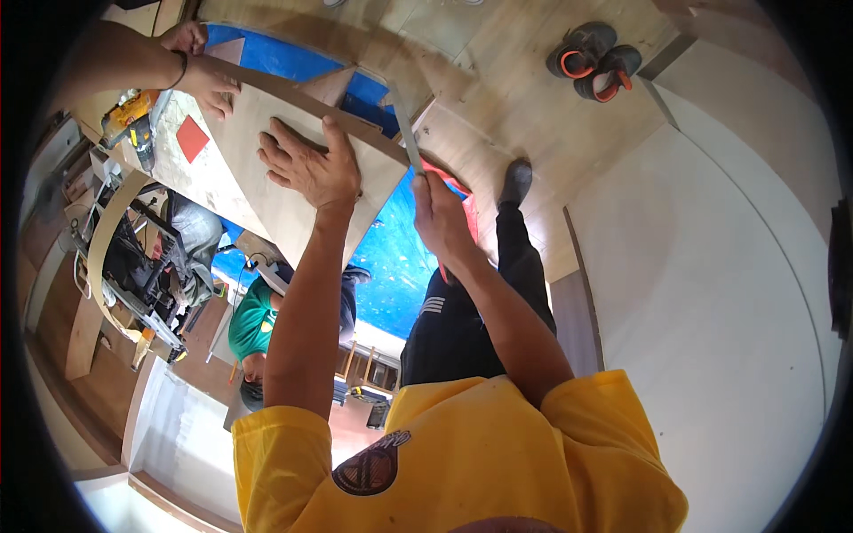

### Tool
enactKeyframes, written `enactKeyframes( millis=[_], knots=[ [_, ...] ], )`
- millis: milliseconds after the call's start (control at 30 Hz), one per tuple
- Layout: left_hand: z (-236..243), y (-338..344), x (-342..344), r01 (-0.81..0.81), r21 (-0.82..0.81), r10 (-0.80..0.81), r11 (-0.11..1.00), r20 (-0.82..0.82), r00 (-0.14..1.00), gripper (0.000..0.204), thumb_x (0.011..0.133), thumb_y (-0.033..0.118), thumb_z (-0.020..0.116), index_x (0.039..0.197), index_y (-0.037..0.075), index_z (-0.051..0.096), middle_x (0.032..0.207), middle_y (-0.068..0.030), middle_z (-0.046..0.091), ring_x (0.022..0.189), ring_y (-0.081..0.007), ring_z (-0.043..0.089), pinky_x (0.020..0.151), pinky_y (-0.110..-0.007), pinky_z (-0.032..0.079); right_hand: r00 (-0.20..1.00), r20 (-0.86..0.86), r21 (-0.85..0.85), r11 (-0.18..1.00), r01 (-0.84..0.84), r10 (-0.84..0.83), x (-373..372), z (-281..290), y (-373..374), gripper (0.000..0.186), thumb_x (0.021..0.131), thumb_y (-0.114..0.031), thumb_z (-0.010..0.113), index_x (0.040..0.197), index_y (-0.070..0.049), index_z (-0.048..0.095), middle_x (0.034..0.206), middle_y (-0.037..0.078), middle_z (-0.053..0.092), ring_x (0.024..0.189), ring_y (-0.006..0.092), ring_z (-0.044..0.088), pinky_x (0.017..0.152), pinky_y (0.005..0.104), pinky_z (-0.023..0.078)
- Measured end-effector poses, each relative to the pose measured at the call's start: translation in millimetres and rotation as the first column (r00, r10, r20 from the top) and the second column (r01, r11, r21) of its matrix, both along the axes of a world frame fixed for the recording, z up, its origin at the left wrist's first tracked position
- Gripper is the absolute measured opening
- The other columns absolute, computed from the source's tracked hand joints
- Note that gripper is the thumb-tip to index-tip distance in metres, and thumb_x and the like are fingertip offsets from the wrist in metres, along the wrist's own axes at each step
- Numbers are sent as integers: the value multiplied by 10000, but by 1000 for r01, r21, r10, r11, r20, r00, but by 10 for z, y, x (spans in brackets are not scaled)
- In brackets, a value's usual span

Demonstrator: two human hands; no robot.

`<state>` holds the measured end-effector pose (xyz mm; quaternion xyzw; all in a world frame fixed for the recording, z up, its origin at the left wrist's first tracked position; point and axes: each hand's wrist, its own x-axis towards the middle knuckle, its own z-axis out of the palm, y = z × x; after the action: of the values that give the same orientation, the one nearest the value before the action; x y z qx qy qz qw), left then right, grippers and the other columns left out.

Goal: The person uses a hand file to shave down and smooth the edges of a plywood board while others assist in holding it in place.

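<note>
A pale wooden board (275,191) lies at a slant, with a narrow edge along its far side. My left hand (309,162) rests on its face with the fingers spread. At the board's right end, my right hand (440,218) grips a long, thin metal blade tool (404,115), which crosses that edge and points away from me. A co-worker's hands (211,87) are on the board's far left end. Beside the board are a yellow-and-black power drill (139,135) and a small red square (191,139) on a pale surface.
Blue sheeting (386,258) shows beneath the board. Black shoes with orange trim (586,55) stand at upper right. A person in green (251,324) is below left, near a cluttered metal-framed machine (164,258). A large pale panel (693,293) fills the right side.
</note>
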<state>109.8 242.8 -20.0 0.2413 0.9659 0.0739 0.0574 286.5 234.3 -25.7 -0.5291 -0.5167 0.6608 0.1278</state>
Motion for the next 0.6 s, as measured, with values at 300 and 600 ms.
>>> enactKeyframes(
  millis=[300,600],
  knots=[
    [-12,-69,-11,-14,-20,14,1000,3,1000,938,898,643,502,1552,32,221,1589,-276,165,1487,-449,102,1180,-611,64,999,-49,-45,999,-23,21,280,291,-217,176,1029,-180,512,963,-17,504,624,216,515,534,416,546,473,479,373],
    [-54,-90,-55,7,2,-7,1000,-27,1000,911,904,619,511,1534,16,246,1584,-274,170,1477,-447,127,1171,-609,86,996,-55,-84,994,-70,66,477,303,-152,184,1024,-188,512,991,-8,533,701,269,556,658,469,586,546,491,414]
  ],
)
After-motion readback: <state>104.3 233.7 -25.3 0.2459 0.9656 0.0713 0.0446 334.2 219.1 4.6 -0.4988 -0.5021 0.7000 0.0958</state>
